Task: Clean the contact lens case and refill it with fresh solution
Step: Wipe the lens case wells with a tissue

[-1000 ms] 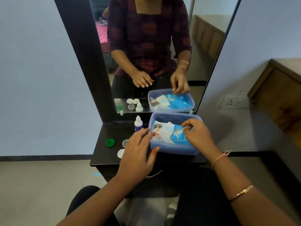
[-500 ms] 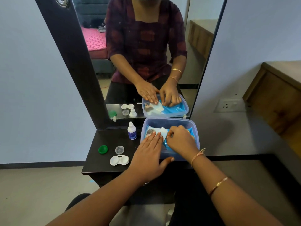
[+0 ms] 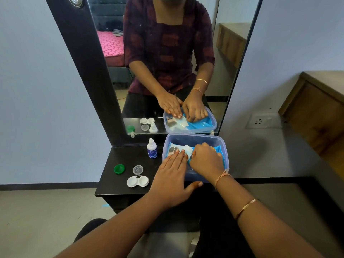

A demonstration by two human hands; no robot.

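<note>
The white contact lens case (image 3: 137, 181) lies open on the black dresser top (image 3: 109, 185), without its lids. A green cap (image 3: 119, 168) and a clear cap (image 3: 138, 169) lie just behind it. The small solution bottle (image 3: 152, 148) stands upright left of the clear plastic box (image 3: 195, 135). My left hand (image 3: 171, 181) lies flat over the box's near left edge, fingers pressing on a white packet (image 3: 184, 148), thumb outside the box. My right hand (image 3: 206, 161) is inside the box, fingers curled on a blue packet (image 3: 219, 148); what the fingertips pinch is hidden.
A tall mirror (image 3: 167, 53) in a black frame stands behind the dresser and reflects the person and the objects. A wall socket (image 3: 260, 121) and a wooden cabinet (image 3: 316, 112) are to the right. The dresser's front edge is near my forearms.
Both hands have gone down into the box: the left now lies flat on the white packet, the right has closed on the blue packet. The camera has tilted and come closer.
</note>
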